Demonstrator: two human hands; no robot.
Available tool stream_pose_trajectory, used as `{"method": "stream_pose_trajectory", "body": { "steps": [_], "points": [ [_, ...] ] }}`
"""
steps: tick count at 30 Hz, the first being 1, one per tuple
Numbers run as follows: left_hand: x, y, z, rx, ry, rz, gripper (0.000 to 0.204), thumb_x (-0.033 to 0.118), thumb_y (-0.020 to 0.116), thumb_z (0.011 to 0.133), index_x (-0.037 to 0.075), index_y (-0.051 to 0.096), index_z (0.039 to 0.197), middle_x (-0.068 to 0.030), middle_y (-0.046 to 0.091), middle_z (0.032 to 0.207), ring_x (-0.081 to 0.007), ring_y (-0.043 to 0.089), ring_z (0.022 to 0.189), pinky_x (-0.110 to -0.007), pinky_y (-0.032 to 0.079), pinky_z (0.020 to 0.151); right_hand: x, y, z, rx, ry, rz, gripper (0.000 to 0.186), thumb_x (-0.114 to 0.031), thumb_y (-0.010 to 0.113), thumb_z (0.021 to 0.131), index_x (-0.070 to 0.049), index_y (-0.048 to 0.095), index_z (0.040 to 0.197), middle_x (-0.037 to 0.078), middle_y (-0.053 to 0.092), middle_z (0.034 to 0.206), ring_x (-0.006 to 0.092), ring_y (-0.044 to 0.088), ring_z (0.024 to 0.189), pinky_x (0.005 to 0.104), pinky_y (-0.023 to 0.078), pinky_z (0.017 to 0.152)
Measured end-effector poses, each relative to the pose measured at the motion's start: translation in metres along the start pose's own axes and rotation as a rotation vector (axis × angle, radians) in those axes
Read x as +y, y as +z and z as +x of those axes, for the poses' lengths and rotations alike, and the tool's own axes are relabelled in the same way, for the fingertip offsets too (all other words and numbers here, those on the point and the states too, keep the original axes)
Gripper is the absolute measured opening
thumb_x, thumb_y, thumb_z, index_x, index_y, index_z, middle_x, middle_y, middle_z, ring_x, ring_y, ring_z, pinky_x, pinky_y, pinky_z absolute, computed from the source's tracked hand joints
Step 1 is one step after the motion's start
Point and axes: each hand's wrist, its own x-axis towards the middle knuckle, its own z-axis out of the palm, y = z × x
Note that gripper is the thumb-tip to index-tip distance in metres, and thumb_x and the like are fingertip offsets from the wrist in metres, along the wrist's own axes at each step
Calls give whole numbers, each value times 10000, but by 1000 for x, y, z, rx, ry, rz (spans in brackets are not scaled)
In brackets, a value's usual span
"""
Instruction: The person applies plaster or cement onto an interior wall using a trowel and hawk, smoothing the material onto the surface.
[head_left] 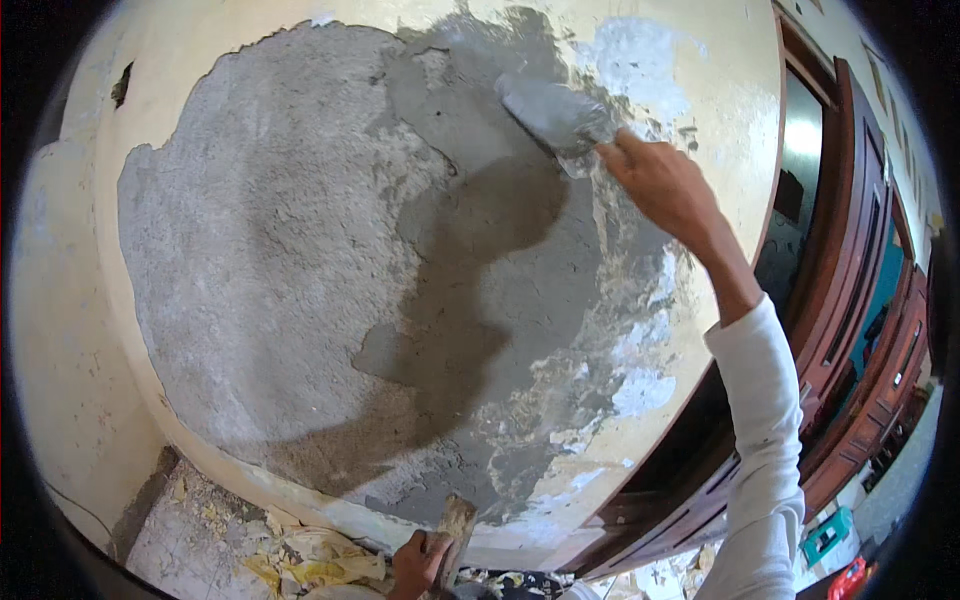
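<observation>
High on the wall, my right hand (pixel 658 180) is closed round the handle of a plastering trowel (pixel 550 112). The trowel's metal blade lies against a patch of smooth grey mortar (pixel 545 265), near its upper right part. Left of that mortar spreads rough, bare grey plaster (pixel 290 200) with a ragged border of cream paint. Down at the lower edge, my left hand (pixel 415 562) is wrapped round a worn wooden board (pixel 457 530), whose lower part is cut off by the picture. My shadow falls across the mortar and the rough plaster.
A dark wooden door (pixel 855 260) with its frame stands at the right. Crumpled yellowish sheeting (pixel 310 555) and debris lie on the floor at the wall's foot. A green plastic item (pixel 827 536) and a red one (pixel 848 578) are on the floor at the lower right.
</observation>
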Motion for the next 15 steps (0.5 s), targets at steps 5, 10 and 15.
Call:
{"method": "stream_pose_trajectory", "body": {
  "steps": [5,10,15],
  "points": [
    [3,16,3,78,348,129,469,450,779,955,40,583,841,-205,613,662,-458,632,628,-514,483,580,46,4,7,122,51,-5,413,-378,447,1128,-8,629,1116,238,702,825,393,716,745,497,581,726],
    [10,12,-12,76,238,129,460,443,795,946,34,596,874,-203,622,654,-463,640,628,-517,491,580,4,22,-6,-110,-32,-98,505,-484,435,1133,-20,631,1173,190,747,851,323,751,748,507,612,735],
    [14,9,-16,35,238,78,471,451,787,954,29,588,892,-203,607,649,-475,625,634,-504,478,581,40,15,-14,92,122,89,514,-489,422,1136,-22,631,1178,184,733,788,302,745,723,494,614,721]
  ]
}}
